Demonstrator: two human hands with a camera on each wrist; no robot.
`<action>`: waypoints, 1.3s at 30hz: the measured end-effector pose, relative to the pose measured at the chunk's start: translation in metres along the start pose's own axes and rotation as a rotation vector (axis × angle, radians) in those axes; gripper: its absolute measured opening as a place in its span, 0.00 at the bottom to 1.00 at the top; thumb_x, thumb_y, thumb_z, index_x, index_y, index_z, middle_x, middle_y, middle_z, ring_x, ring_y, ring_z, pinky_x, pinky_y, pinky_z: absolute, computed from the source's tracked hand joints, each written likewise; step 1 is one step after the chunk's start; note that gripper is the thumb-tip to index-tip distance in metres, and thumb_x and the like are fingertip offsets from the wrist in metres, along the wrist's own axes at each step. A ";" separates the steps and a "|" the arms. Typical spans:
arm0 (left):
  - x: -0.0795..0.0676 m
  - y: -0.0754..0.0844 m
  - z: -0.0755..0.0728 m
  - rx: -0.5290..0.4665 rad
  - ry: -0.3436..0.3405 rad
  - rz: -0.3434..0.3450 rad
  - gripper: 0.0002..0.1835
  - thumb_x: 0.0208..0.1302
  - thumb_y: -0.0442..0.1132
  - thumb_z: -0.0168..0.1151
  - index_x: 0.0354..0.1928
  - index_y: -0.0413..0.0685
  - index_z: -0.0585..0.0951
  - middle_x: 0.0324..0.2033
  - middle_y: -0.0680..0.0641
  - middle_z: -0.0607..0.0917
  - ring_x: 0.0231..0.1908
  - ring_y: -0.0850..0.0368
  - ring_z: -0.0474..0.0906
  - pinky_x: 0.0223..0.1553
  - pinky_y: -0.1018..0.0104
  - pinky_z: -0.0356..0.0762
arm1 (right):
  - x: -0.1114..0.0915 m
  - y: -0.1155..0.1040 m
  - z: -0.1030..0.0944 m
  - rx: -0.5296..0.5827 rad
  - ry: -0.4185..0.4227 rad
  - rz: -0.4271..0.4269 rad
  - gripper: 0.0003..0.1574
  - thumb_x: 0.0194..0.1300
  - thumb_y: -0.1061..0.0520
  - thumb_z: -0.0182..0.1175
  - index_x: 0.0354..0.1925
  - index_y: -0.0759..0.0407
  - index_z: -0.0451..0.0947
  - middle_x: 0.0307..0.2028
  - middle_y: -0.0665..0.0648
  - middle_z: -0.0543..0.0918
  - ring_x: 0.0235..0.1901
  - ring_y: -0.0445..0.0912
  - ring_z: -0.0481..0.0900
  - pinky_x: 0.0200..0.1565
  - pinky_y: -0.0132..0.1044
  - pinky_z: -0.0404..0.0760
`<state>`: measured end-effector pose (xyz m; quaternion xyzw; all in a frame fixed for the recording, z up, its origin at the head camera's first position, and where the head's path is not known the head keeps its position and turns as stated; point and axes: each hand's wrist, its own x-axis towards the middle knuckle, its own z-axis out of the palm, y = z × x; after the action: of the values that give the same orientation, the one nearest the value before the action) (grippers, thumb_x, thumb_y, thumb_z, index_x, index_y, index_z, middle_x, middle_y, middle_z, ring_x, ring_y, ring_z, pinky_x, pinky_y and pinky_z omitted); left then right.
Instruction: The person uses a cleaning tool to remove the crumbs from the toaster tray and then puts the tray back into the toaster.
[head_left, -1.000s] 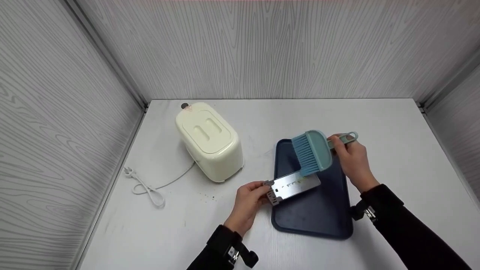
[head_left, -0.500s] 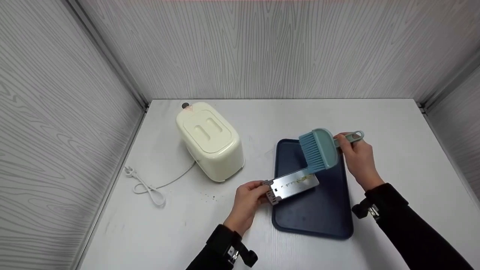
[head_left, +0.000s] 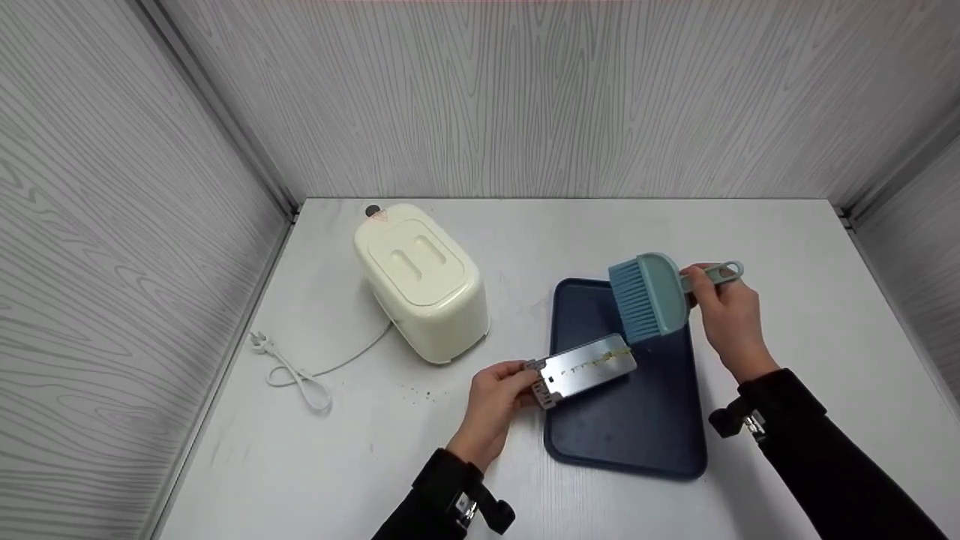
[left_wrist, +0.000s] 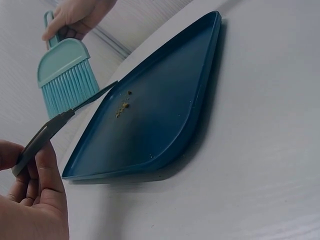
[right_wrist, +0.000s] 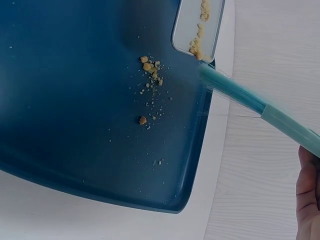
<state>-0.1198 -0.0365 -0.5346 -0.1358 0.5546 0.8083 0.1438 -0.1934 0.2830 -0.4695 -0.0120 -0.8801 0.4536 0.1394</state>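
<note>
My left hand (head_left: pixel 495 405) pinches the grey end of a toaster crumb tray (head_left: pixel 581 375), a flat metal plate tilted above a dark blue tray. Along the plate runs a line of yellow crumbs (right_wrist: pixel 200 37). In my right hand (head_left: pixel 727 319) is the handle of a teal hand brush (head_left: pixel 664 292). Its bristles (left_wrist: pixel 70 87) point left, at the far end of the crumb tray. In the right wrist view, crumbs (right_wrist: pixel 150 67) lie scattered on the blue tray (head_left: pixel 630 442). Whether the bristles touch the metal I cannot tell.
A cream toaster (head_left: pixel 420 285) with a lid stands at the left of the table. Its white cord and plug (head_left: pixel 289 367) lie beside it. Loose crumbs (head_left: pixel 418 394) are on the table in front of the toaster. Grey wood-patterned walls (head_left: pixel 480 97) enclose the table.
My right hand and the brush have moved to the right, toward the crumb tray's far end. More of the crumb line now shows on the metal. My left hand has hardly moved.
</note>
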 end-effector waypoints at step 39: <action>-0.003 0.004 0.003 -0.005 -0.016 -0.025 0.19 0.67 0.34 0.65 0.56 0.28 0.80 0.47 0.37 0.86 0.38 0.55 0.86 0.42 0.64 0.85 | -0.034 -0.066 0.038 0.445 -0.180 -0.021 0.27 0.81 0.44 0.52 0.55 0.67 0.80 0.47 0.59 0.85 0.45 0.45 0.86 0.48 0.36 0.86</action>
<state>-0.1183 -0.0357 -0.5293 -0.1367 0.5495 0.8090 0.1579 -0.1635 0.2090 -0.4448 0.0689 -0.7676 0.6340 0.0643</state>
